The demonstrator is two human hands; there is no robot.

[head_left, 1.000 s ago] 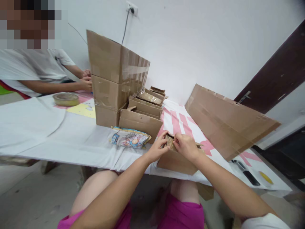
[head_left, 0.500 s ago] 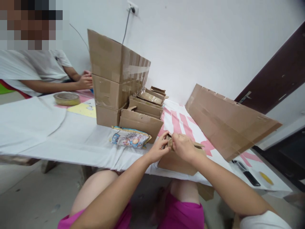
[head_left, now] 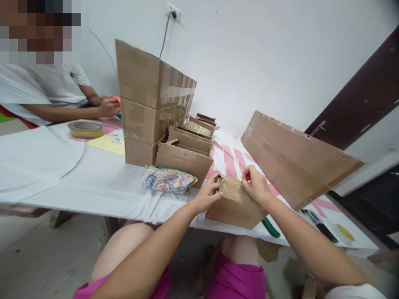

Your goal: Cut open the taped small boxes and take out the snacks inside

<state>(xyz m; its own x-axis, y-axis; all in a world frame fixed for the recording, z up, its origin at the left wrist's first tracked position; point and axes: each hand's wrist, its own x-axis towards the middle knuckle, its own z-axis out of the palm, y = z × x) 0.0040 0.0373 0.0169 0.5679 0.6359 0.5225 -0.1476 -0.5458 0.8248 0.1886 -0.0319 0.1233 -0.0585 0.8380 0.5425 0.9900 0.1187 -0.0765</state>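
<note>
A small brown cardboard box (head_left: pixel 236 209) sits at the near edge of the cloth-covered table, with shiny clear tape on its top. My left hand (head_left: pixel 209 194) grips its left end, thumb on the near side and fingers over the far edge. At the right part of the top is my right hand (head_left: pixel 256 185), fingers curled into a pinch; whatever is between them is too small to make out. A green handle (head_left: pixel 270 227) shows just right of the box, under my right forearm. Left of the box lies a printed snack packet (head_left: pixel 171 180).
Stacked cardboard boxes (head_left: pixel 139 118) form a tall wall, with several open boxes (head_left: pixel 183 160) beside it. A cardboard panel (head_left: pixel 296 158) leans at right near a black-handled tool (head_left: pixel 326 232). A tape roll (head_left: pixel 85 129) lies at left; another person's hand (head_left: pixel 109 106) is behind the stack.
My right hand has moved right along the box top, away from my left hand, uncovering the taped flap. A green handle has come into view. The other person's hand now shows something orange.
</note>
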